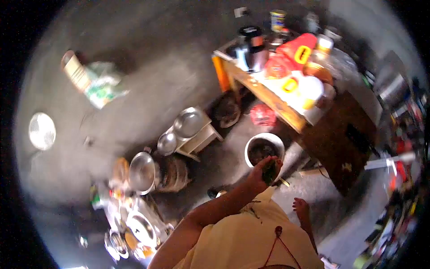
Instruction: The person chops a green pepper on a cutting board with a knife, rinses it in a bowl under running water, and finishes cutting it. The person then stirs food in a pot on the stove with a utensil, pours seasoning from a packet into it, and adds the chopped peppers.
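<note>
My left hand (pixel 264 171) reaches out in front of my body, palm turned up and fingers curled round a handful of dark green leaves, blurred and hard to make out. Just beyond it stands a white bucket (pixel 281 145) with dark contents I cannot identify. My right hand (pixel 301 206) is lower and to the right, beside the pale yellow cloth over my lap, fingers apart and apparently holding nothing. A few thin green stems (pixel 254 210) lie on that cloth.
A wooden table (pixel 273 104) with a black-lidded container (pixel 251 49) and red bags (pixel 293 51) stands ahead. Metal bowls (pixel 189 122) rest on a low stool (pixel 197 142) to the left. A brown board (pixel 340 139) is at right; dishes (pixel 141 228) crowd the lower left.
</note>
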`<state>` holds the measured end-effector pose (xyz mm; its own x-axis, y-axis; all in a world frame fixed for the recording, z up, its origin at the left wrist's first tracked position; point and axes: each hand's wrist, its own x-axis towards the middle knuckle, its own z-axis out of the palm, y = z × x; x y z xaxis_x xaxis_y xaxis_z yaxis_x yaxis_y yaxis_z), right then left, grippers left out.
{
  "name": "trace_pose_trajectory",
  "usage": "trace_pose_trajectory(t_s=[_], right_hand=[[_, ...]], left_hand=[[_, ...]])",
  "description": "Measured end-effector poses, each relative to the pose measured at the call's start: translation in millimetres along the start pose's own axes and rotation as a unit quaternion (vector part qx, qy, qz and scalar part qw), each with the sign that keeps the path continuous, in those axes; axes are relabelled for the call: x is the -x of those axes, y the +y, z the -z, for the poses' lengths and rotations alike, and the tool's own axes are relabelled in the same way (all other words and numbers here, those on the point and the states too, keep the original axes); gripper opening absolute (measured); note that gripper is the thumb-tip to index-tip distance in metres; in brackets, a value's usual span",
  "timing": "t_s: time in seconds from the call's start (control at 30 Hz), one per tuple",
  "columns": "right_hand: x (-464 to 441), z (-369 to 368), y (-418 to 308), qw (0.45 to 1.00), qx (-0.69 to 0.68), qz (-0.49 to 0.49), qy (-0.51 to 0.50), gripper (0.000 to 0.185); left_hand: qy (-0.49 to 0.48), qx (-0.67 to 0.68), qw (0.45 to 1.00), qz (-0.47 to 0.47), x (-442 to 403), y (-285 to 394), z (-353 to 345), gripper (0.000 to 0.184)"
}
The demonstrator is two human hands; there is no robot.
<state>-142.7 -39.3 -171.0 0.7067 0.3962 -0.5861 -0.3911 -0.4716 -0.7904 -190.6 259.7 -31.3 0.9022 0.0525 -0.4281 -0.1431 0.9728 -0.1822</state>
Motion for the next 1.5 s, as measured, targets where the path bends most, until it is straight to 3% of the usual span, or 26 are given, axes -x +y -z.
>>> trace_pose_trajectory(t_s=[0.03, 0.3, 0.33, 0.43, 0.53, 0.6, 0.63, 0.73, 0.77, 0.83, 0.9, 0.97, 1.0, 1.1, 1.17, 1.23, 1.3, 1.37, 1.5], right_hand=[[-3, -4, -4, 0.998, 0.066, 0.017, -0.007, 0.026], [-47, -48, -51, 0.967, 0.161, 0.017, -0.198, 0.028], [-54, -55, -53, 0.961, 0.195, 0.044, -0.189, 0.028], [-59, -77, -88, 0.945, 0.235, 0.137, -0.182, 0.027], [-84, -100, -86, 0.939, 0.267, 0.125, -0.179, 0.026], [-97, -116, -74, 0.908, 0.224, 0.237, -0.262, 0.026], [-107, -133, -63, 0.901, 0.233, 0.244, -0.273, 0.026], [-118, -194, -51, 0.801, 0.347, 0.387, -0.296, 0.027], [-68, -225, -88, 0.895, 0.223, 0.176, -0.344, 0.028], [-72, -270, -79, 0.818, 0.285, 0.3, -0.399, 0.028], [-43, -332, -100, 0.838, 0.29, 0.165, -0.431, 0.027], [-36, -389, -94, 0.842, 0.189, 0.128, -0.489, 0.029], [-2, -419, -112, 0.819, 0.266, 0.213, -0.461, 0.029], [33, -495, -122, 0.788, 0.356, 0.191, -0.464, 0.031], [45, -538, -116, 0.791, 0.34, 0.183, -0.474, 0.03], [35, -581, -94, 0.727, 0.407, 0.377, -0.405, 0.03], [69, -610, -119, 0.69, 0.457, 0.432, -0.36, 0.032], [71, -642, -117, 0.699, 0.461, 0.408, -0.363, 0.037], [86, -692, -125, 0.644, 0.585, 0.335, -0.362, 0.042]], left_hand=[[0.041, 0.015, 0.999, -0.029, 8, 2, -3, 0.016], [0.045, 0.074, 0.971, -0.222, 88, 49, 40, 0.015], [0.006, 0.071, 0.968, -0.24, 101, 56, 45, 0.014], [0.029, 0.128, 0.943, -0.307, 142, 71, 54, 0.012], [0.012, 0.157, 0.925, -0.345, 181, 92, 72, 0.013], [0.003, 0.177, 0.912, -0.369, 214, 100, 76, 0.014], [-0.004, 0.186, 0.906, -0.381, 231, 105, 78, 0.014], [-0.013, 0.242, 0.88, -0.409, 283, 118, 93, 0.013], [-0.018, 0.253, 0.871, -0.421, 300, 122, 102, 0.013], [-0.027, 0.279, 0.849, -0.447, 332, 129, 124, 0.014], [-0.032, 0.298, 0.827, -0.476, 363, 139, 143, 0.014], [-0.023, 0.324, 0.802, -0.501, 395, 144, 158, 0.015], [-0.022, 0.32, 0.787, -0.527, 409, 145, 169, 0.016], [-0.04, 0.359, 0.734, -0.575, 450, 141, 191, 0.016], [-0.022, 0.366, 0.695, -0.619, 473, 133, 208, 0.016], [0.007, 0.382, 0.673, -0.633, 494, 121, 222, 0.015], [0.022, 0.393, 0.648, -0.652, 507, 105, 232, 0.014], [0.038, 0.428, 0.606, -0.669, 512, 93, 239, 0.013], [0.016, 0.491, 0.532, -0.69, 512, 77, 234, 0.01]])
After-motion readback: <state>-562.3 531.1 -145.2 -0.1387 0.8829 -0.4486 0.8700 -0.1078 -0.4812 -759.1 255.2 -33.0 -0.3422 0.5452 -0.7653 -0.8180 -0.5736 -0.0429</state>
